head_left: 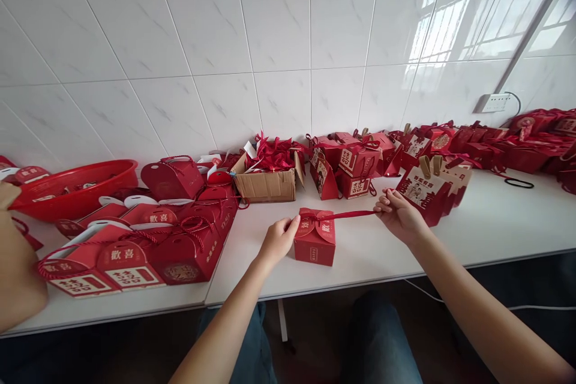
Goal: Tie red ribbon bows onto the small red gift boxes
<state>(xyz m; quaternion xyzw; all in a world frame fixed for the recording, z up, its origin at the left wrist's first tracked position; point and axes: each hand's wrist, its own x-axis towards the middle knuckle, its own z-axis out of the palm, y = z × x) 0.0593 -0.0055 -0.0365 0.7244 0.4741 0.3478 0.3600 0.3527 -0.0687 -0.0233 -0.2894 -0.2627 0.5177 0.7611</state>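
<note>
A small red gift box [315,247] with gold lettering and curved, overlapping top flaps stands on the white table in front of me. A dark red ribbon [351,215] runs across its top and stretches taut to the right. My right hand [400,215] is closed in a pinch on the ribbon's right end, off to the side of the box. Closed at the box's upper left edge, my left hand [279,241] has its thumb by the ribbon's left part. Whether its hidden fingers also press on the box, I cannot tell.
Behind the box, a cardboard carton [266,186] holds red ribbons. Several red boxes with cord handles [180,258] crowd the left, near a red basin [81,183]. Flat-sided gift boxes [425,192] stand right, before more boxes. Another person's arm [20,264] shows far left.
</note>
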